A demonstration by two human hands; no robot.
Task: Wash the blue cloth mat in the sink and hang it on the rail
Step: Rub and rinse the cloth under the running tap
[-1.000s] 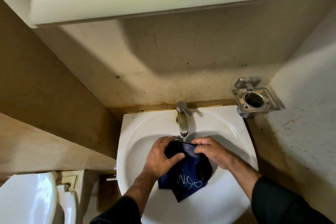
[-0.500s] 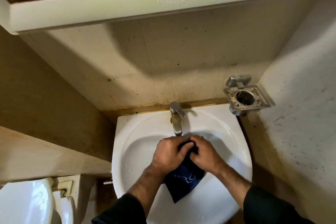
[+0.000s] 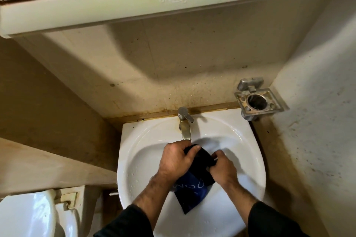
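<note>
Blue cloth mat (image 3: 194,188) is being squeezed by both hands over the white sink (image 3: 134,159). Left hand (image 3: 176,159) and right hand (image 3: 221,168) are curling tight around it, just below the tap (image 3: 185,126).

The sink (image 3: 248,161) sits straight before me against the back wall, its tap (image 3: 185,125) at the rear rim. My hands are over the basin, left hand (image 3: 176,161) beside right hand (image 3: 221,167), the cloth mat (image 3: 192,192) between them. A holder (image 3: 260,100) is mounted right of the tap. The toilet (image 3: 28,215) stands at my left, a cabinet (image 3: 134,4) overhead.
</note>
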